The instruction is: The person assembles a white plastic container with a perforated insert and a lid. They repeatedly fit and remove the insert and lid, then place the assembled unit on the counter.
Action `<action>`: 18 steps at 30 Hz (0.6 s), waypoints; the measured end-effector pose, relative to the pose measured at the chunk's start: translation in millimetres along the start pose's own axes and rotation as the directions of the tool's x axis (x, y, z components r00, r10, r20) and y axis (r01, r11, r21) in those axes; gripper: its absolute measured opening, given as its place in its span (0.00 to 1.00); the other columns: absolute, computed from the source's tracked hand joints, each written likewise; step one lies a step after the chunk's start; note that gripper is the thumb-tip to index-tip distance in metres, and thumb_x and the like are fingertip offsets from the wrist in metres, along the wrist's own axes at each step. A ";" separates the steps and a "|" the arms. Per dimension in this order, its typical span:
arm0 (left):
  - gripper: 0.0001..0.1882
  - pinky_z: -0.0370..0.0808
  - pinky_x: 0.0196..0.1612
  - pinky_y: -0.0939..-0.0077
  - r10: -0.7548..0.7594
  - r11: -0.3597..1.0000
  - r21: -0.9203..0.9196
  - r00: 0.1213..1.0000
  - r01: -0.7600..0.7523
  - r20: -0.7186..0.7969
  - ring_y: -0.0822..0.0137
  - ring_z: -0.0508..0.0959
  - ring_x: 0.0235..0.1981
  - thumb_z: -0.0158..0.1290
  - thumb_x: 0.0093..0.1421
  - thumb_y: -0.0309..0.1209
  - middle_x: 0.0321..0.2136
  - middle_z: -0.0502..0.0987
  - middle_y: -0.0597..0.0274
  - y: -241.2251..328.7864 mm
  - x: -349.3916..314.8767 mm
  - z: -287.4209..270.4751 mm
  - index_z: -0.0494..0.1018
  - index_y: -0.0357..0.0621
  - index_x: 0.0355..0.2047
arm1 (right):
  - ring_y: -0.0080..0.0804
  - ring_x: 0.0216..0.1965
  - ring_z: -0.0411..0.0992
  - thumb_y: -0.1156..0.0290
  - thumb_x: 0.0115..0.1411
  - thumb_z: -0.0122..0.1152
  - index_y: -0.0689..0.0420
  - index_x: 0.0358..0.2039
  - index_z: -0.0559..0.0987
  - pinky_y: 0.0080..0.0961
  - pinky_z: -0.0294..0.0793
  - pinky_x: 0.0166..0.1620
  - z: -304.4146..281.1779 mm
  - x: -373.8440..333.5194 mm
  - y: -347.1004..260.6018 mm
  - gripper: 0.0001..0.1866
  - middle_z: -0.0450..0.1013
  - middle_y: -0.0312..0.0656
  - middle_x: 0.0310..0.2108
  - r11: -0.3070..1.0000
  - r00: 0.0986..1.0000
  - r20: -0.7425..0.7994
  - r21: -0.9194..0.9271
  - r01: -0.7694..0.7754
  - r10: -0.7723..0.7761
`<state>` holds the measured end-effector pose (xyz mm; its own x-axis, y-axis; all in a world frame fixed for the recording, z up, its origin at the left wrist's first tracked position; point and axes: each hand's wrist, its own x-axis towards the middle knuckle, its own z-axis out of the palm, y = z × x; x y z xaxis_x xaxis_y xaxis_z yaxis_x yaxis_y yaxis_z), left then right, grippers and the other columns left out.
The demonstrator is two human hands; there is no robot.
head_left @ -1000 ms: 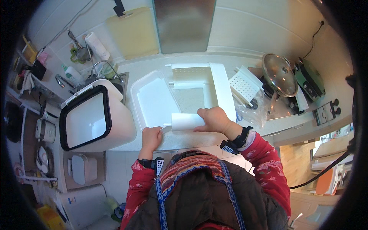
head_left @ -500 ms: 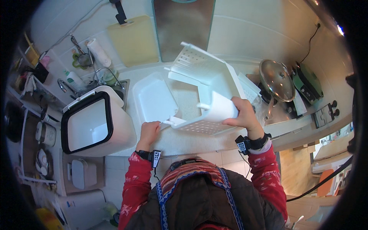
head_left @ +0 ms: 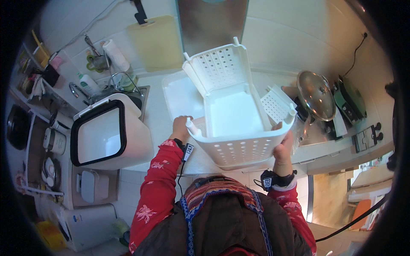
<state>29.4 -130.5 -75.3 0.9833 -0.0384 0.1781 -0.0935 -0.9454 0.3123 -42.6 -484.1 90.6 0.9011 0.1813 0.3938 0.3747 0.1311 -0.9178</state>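
While its near side slopes toward the person, one white basket [head_left: 239, 147] lies between two hands, over the counter [head_left: 200, 164]. Right hand [head_left: 283, 151], one: closed on the basket's near right corner, thumb outside, a fingertip over the rim. Left hand [head_left: 181, 129], one: curled beside the near left corner, partly hidden; how far open, and whether it grips the basket, cannot be told. Pegs [head_left: 292, 112], four, rising from the basket's corners. Risk, as judged: should the left side lack support, the basket could twist out of the right hand; swung leftward, it could knock the bin [head_left: 139, 143], one, white, black-rimmed. Beyond: tray [head_left: 183, 96], one, partly behind the basket; perforated panel [head_left: 274, 105], one; lidded pan [head_left: 315, 100], one; soap bottle [head_left: 89, 85], one; paper roll [head_left: 116, 56], one; yellow board [head_left: 156, 45], one, upright at the back.
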 end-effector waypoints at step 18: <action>0.26 0.67 0.48 0.73 0.257 0.248 -0.954 0.961 -0.170 -0.104 0.65 0.72 0.44 0.49 0.60 0.47 0.43 0.73 0.53 108.6 -78.5 -158.3 0.72 0.33 0.43 | 0.31 0.45 0.71 0.45 0.57 0.55 0.66 0.50 0.67 0.28 0.72 0.46 36.6 -15.7 7.3 0.35 0.71 0.44 0.45 0.919 0.975 -0.206 0.393 0.006 0.082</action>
<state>-82.6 -178.8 92.4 0.9045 -0.2459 0.3483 -0.3390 0.0807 0.9373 -62.0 -450.4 79.6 0.9543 -0.0131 0.2985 0.2640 0.5049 -0.8218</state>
